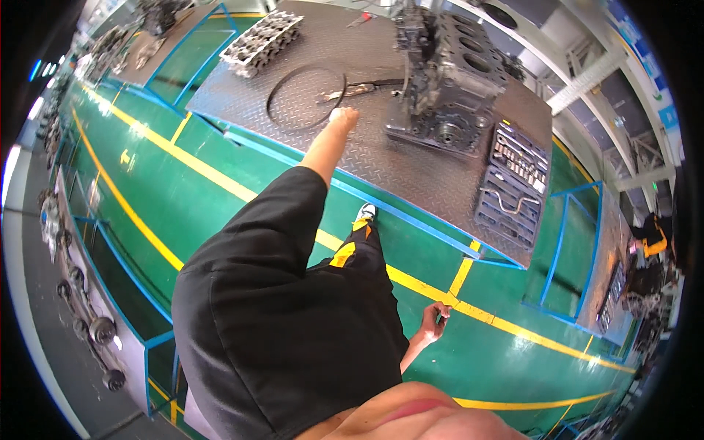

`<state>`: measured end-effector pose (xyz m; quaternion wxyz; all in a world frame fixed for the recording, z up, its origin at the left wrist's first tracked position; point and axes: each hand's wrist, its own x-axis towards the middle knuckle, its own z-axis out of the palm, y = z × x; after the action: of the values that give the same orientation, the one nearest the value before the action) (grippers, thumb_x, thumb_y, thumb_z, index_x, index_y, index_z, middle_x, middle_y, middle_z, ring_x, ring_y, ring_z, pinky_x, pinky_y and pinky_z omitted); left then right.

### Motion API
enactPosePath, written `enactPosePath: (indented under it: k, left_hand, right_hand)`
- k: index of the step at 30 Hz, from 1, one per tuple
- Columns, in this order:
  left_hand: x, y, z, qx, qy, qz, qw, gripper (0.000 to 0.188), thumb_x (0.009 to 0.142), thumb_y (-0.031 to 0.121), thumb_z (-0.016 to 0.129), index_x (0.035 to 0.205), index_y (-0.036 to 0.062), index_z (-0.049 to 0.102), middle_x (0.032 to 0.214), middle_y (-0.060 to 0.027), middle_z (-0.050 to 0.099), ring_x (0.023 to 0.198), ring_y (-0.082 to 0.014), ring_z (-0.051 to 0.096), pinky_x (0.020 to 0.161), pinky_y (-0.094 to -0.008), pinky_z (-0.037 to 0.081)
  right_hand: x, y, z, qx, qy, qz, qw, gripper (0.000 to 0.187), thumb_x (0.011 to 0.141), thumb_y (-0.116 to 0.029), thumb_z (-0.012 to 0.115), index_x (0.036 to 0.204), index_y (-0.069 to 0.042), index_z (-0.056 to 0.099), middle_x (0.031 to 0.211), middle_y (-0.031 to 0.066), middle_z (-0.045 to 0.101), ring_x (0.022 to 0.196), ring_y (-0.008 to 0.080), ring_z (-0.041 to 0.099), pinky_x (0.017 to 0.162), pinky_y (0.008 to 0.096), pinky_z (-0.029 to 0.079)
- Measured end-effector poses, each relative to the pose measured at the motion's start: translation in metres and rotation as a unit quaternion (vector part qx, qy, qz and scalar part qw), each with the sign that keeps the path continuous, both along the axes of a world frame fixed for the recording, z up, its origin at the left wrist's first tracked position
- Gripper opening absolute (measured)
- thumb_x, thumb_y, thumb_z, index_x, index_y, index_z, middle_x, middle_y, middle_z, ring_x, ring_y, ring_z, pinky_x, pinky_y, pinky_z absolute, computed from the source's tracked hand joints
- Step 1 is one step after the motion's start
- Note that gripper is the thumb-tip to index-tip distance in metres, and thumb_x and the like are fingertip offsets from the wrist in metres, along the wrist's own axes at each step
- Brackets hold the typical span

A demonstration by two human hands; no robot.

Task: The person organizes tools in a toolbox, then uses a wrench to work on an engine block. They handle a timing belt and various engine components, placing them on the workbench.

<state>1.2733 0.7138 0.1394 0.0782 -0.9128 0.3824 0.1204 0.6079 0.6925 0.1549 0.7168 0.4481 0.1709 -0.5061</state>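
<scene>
Left of a dark engine block [449, 81] on a metal tabletop [411, 180], a thin black loop [268, 100] lies flat. The left hand [345, 118] is near it, fingers curled, grip unclear. Below the block, the right hand [434, 321] hangs, fingers bent; pinch unclear.

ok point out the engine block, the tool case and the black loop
engine block [443, 103]: head view, middle of its dark body
tool case [504, 226]: head view, its lower tray
black loop [268, 105]: head view, its left edge
</scene>
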Motion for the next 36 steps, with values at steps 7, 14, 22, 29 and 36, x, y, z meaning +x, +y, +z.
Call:
enactPosePath:
  k: [7, 14, 22, 29, 36]
  left_hand:
    - [-0.005, -0.008, 0.01, 0.035, 0.013, -0.032, 0.999, 0.032, 0.082, 0.024, 0.074, 0.111, 0.0092, 0.076, 0.114, -0.0179, 0.074, 0.108, -0.0322, 0.072, 0.087, -0.0431, 0.06]
    - [0.025, 0.001, -0.005, 0.025, 0.025, -0.015, 0.999, 0.036, 0.079, 0.024, 0.076, 0.111, 0.0061, 0.073, 0.112, -0.0193, 0.074, 0.108, -0.0343, 0.072, 0.088, -0.0462, 0.06]
    - [0.024, 0.015, -0.009, 0.017, 0.017, -0.013, 1.0, 0.042, 0.082, 0.027, 0.078, 0.115, 0.0029, 0.069, 0.11, -0.0226, 0.073, 0.109, -0.0379, 0.07, 0.088, -0.0478, 0.059]
    - [0.026, 0.029, -0.011, -0.048, 0.005, 0.031, 0.998, 0.03, 0.082, 0.023, 0.076, 0.107, 0.0066, 0.074, 0.107, -0.0228, 0.074, 0.105, -0.0393, 0.071, 0.087, -0.047, 0.059]
    - [0.033, 0.032, -0.018, -0.013, 0.015, -0.007, 1.0, 0.027, 0.081, 0.014, 0.068, 0.105, 0.0028, 0.074, 0.106, -0.0237, 0.073, 0.103, -0.0393, 0.072, 0.085, -0.0475, 0.059]
  right_hand:
    - [-0.007, 0.0, 0.005, -0.02, 0.01, -0.026, 0.999, 0.023, 0.094, -0.016, 0.052, 0.104, 0.001, 0.064, 0.066, 0.0047, 0.056, 0.06, 0.0186, 0.053, 0.059, 0.0336, 0.045]
    - [-0.016, 0.005, 0.007, -0.034, 0.003, -0.063, 0.997, 0.023, 0.094, -0.014, 0.052, 0.108, 0.0, 0.064, 0.069, 0.0048, 0.057, 0.06, 0.0186, 0.053, 0.059, 0.0336, 0.045]
    - [-0.017, 0.003, 0.002, -0.051, 0.006, -0.053, 0.997, 0.023, 0.094, -0.012, 0.05, 0.108, 0.0, 0.063, 0.072, 0.0044, 0.056, 0.062, 0.0179, 0.053, 0.062, 0.0336, 0.044]
    - [-0.008, 0.001, 0.003, -0.039, 0.006, -0.036, 0.999, 0.024, 0.092, -0.011, 0.049, 0.11, 0.0, 0.061, 0.072, 0.0025, 0.055, 0.063, 0.0163, 0.052, 0.062, 0.0327, 0.043]
    - [0.001, 0.0, 0.005, -0.041, 0.015, -0.012, 0.999, 0.022, 0.093, -0.01, 0.047, 0.108, 0.0, 0.059, 0.071, 0.0026, 0.052, 0.062, 0.0161, 0.049, 0.061, 0.0321, 0.042]
